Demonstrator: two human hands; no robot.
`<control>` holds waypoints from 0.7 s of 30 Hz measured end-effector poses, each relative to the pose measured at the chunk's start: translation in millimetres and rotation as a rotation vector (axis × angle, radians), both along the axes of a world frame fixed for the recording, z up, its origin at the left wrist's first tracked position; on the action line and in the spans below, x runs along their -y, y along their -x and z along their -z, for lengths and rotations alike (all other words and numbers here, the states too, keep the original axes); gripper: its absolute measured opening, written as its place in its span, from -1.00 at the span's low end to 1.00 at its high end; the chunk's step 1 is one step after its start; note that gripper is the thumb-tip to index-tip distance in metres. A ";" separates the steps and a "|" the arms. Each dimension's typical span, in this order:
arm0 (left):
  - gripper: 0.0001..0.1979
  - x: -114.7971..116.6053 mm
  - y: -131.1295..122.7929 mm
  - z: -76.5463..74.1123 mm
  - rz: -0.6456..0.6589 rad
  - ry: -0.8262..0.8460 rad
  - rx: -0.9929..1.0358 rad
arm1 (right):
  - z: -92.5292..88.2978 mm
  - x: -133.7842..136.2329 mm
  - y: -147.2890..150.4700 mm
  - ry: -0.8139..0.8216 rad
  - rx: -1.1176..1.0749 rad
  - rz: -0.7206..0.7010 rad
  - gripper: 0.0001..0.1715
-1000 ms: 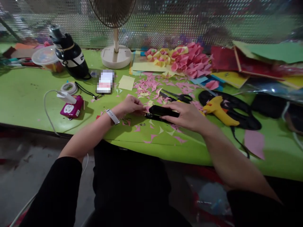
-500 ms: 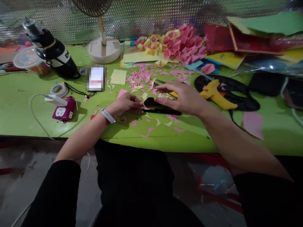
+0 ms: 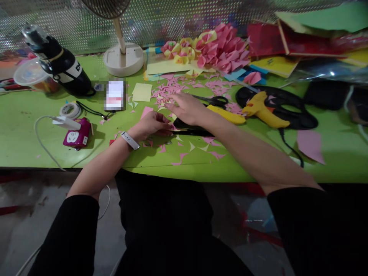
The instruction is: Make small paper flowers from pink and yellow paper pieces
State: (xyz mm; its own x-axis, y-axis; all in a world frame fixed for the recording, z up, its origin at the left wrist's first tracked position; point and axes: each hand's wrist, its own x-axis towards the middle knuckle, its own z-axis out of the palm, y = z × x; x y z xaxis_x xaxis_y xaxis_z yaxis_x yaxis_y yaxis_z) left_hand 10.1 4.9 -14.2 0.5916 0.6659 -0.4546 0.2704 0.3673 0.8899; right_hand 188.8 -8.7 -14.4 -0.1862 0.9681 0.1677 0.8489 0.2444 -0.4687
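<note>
On the green table, a black stapler (image 3: 197, 132) lies with its long side toward me. My left hand (image 3: 153, 122) is closed in a pinch at the stapler's left end; a small piece of paper seems to be between the fingertips, mostly hidden. Over the stapler's top lies my right hand (image 3: 188, 109), fingers stretched out to the left and palm down, covering much of it. Just beyond that hand are black-handled scissors (image 3: 220, 101) and a yellow-handled tool (image 3: 228, 115). Pink and yellow paper scraps (image 3: 191, 146) are scattered around both hands.
A yellow glue gun (image 3: 266, 109) rests on a black stand at right. Folded paper flowers (image 3: 222, 50) are heaped at the back. Toward the left stand a fan (image 3: 123, 59), a dark bottle (image 3: 67, 71), a phone (image 3: 115, 95), a tape roll (image 3: 70, 110) and a purple plug adapter (image 3: 77, 134).
My right hand has moved left and forward over the stapler, uncovering the scissors and the yellow handle. The left hand stays at the stapler's end. The view has shifted slightly.
</note>
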 end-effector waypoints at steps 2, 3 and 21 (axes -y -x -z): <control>-0.80 -0.1 0.3 -0.5 0.009 -0.001 -0.001 | 5.6 -1.3 -0.6 -0.005 -0.004 -0.010 -0.31; -0.81 -0.1 0.4 -0.8 0.010 -0.004 -0.003 | 7.5 -1.8 -0.8 -0.009 -0.005 -0.018 -0.32; -0.82 -1.7 1.5 1.3 0.032 -0.033 -0.003 | 12.3 -7.1 -0.5 0.021 -0.014 -0.069 -0.40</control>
